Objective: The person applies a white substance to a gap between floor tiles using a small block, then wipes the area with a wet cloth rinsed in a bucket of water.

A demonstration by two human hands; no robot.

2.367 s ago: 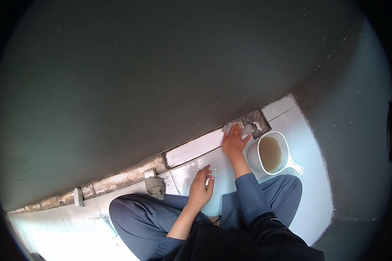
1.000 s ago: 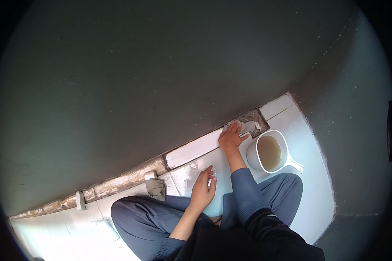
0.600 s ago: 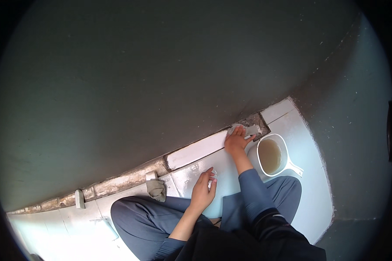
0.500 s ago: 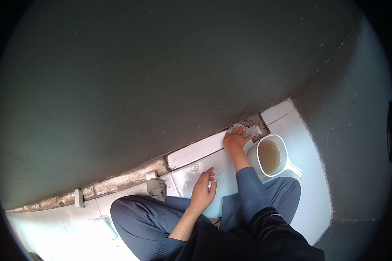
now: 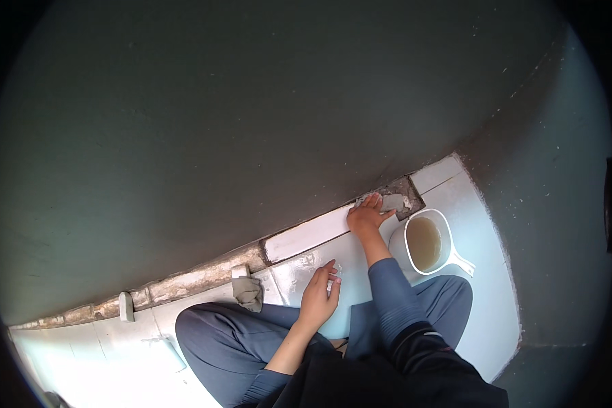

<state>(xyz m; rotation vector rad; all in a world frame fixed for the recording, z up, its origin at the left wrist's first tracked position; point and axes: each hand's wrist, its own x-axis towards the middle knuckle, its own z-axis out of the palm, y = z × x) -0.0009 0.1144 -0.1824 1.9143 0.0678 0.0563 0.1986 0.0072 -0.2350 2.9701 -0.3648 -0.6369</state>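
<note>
My right hand lies with its fingers spread over a grey, putty-like lump, perhaps wet mortar, in a rough gap along the foot of the wall. A white strip of tile fills the stretch just left of that hand. Over the floor between my knees hovers my left hand, fingers loosely apart and grey-smeared, with nothing I can make out in it. To the right of my right forearm stands a white plastic dipper holding murky brownish water, its handle pointing right.
A grey cloth is bunched by a small pale block near my left knee. Farther left another block stands by the exposed rough strip. The dark wall rises beyond, and a flat pale object lies at lower left.
My right hand has shifted very slightly left on the grey lump. My left hand stays nearly in place; the whole view has moved a little.
</note>
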